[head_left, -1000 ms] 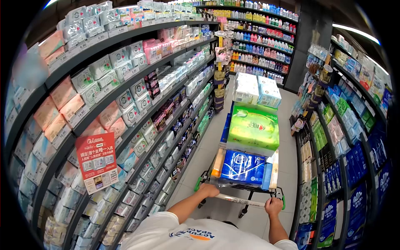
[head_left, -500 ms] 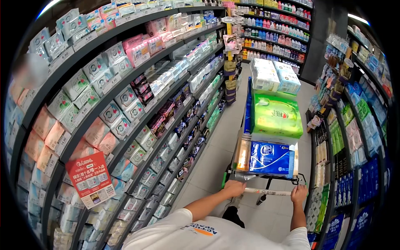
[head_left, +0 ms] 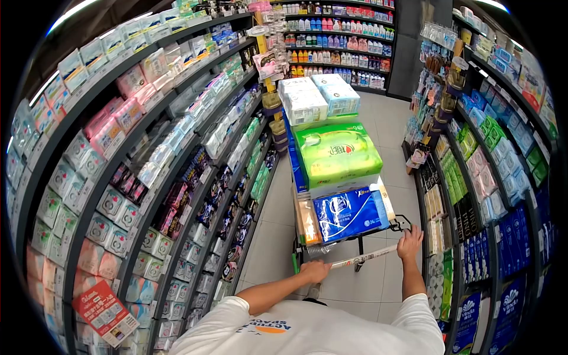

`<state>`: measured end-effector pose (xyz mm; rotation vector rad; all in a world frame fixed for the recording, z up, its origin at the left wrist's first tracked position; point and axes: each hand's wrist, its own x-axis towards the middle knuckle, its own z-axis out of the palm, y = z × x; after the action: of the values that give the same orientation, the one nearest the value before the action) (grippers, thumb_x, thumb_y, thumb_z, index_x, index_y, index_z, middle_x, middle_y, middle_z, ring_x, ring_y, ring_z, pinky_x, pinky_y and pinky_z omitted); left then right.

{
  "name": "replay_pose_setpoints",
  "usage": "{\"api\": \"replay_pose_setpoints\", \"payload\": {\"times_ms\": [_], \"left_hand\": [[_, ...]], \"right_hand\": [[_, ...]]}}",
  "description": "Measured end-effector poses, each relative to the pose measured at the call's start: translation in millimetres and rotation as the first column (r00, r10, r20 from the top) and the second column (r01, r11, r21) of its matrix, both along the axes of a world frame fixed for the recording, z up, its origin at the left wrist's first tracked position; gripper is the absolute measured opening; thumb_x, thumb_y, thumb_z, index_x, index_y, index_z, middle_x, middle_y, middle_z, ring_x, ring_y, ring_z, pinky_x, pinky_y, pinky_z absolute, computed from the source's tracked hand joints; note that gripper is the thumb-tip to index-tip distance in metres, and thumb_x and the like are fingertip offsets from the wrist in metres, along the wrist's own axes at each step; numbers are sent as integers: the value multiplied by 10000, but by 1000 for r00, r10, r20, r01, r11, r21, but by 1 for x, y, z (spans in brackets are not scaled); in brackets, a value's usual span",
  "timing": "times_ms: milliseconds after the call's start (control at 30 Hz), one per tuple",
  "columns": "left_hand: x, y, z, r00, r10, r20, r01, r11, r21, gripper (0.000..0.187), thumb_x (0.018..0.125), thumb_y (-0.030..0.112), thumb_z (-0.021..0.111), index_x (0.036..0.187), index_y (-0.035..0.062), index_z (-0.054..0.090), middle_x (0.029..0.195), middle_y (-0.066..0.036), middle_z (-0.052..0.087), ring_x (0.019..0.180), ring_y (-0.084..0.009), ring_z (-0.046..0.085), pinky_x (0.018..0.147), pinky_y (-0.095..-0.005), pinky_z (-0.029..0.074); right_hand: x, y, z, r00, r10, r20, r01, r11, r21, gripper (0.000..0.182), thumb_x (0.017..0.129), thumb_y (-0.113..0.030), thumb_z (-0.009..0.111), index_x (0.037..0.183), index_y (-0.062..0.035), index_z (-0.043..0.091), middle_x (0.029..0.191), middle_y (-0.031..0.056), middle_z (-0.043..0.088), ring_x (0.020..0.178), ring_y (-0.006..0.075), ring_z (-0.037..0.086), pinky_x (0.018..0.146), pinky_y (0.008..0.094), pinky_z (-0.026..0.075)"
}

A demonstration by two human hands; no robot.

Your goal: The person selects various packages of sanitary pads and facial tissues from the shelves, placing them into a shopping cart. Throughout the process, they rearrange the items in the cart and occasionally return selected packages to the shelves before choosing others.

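Observation:
My left hand (head_left: 315, 271) is closed round the left end of the cart's handle bar (head_left: 363, 258). At the bar's right end, my right hand (head_left: 409, 243) is wrapped round it too. Beyond the bar the cart is piled with packs: a blue tissue pack (head_left: 346, 214) nearest to me, an orange-brown pack (head_left: 307, 220) at its left, a large green pack (head_left: 338, 151) behind, and white and light-blue packs (head_left: 303, 102) at the far end. The cart's basket is mostly hidden under the packs.
Shelves of packaged goods (head_left: 112, 204) curve along the left, with a red sign (head_left: 105, 313) low down. More shelves (head_left: 512, 242) line the right. Bottles fill a far shelf (head_left: 337, 41). Hanging goods (head_left: 436, 77) stand at the right shelf's end. Tiled floor (head_left: 269, 251) runs between.
The loaded cart and both hands now appear further left, with the handle bar tilted up to the right. The surrounding shelves have shifted in view. Both hands still hold the bar.

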<state>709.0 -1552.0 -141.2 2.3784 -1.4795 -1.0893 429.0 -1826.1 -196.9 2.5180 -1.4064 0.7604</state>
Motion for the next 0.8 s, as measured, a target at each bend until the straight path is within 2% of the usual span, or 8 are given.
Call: {"api": "replay_pose_setpoints", "payload": {"times_ms": [67,100,167,233,300,467,533,800], "left_hand": [[-7,-17,-2,1000,8,-16,-8,1000,24,611,967,494,320,1126,-14,620,1169,-240,629,1105,-403,595,957,-483,450],[-11,-28,-2,999,-6,-35,7,999,39,607,959,490,347,1142,-28,605,1171,-248,625,1107,-403,595,959,-480,449],[-21,-49,-5,998,-23,-60,27,998,54,606,951,485,373,1157,-42,591,1172,-255,621,1108,-403,594,961,-477,447],[-32,-69,-7,996,5,-90,-2,999,38,537,939,412,426,1175,-51,560,1159,-259,623,1096,-401,600,958,-462,454],[-44,-86,-6,993,-3,-116,10,998,56,506,923,367,447,1185,-55,541,1164,-260,616,1096,-402,599,957,-458,457],[-68,-115,-17,995,-67,-68,72,994,84,485,851,238,518,1226,-67,470,1192,-266,577,1099,-409,592,942,-463,472],[-76,-126,-6,990,-29,-135,43,994,100,539,797,189,559,1243,-86,429,1211,-281,545,1114,-413,582,928,-482,479],[-94,-163,3,963,-61,-262,104,983,151,582,758,172,591,1216,-135,404,1151,-310,579,1089,-387,603,913,-442,494]], "right_hand": [[4,-13,-2,970,-240,21,241,971,-12,573,848,-242,501,1379,-34,441,1425,237,400,1359,392,323,1116,543,220],[11,-24,-7,969,-245,19,245,969,-7,573,848,-242,501,1379,-34,441,1425,237,400,1359,392,323,1116,543,220],[25,-49,-19,761,-633,144,624,774,103,585,883,-319,499,1392,-39,425,1375,235,465,1318,392,386,1084,536,275],[38,-64,16,722,-692,26,650,690,317,581,911,-414,490,1315,3,475,1247,229,577,1182,402,531,981,522,396],[43,-90,15,748,-663,28,476,565,674,580,924,-474,467,1189,37,529,1100,205,658,1010,409,631,839,523,474],[59,-133,-11,780,-623,60,373,539,755,855,816,-425,640,1379,90,255,1072,329,626,1011,441,628,904,465,482],[55,-129,-12,830,-505,238,169,633,755,1118,747,-315,714,1454,98,-48,1106,390,582,1047,451,612,957,417,464],[38,-110,-36,794,-413,446,-145,584,798,1134,729,-184,712,1486,39,-103,1172,354,559,1020,381,623,930,377,470]]}}
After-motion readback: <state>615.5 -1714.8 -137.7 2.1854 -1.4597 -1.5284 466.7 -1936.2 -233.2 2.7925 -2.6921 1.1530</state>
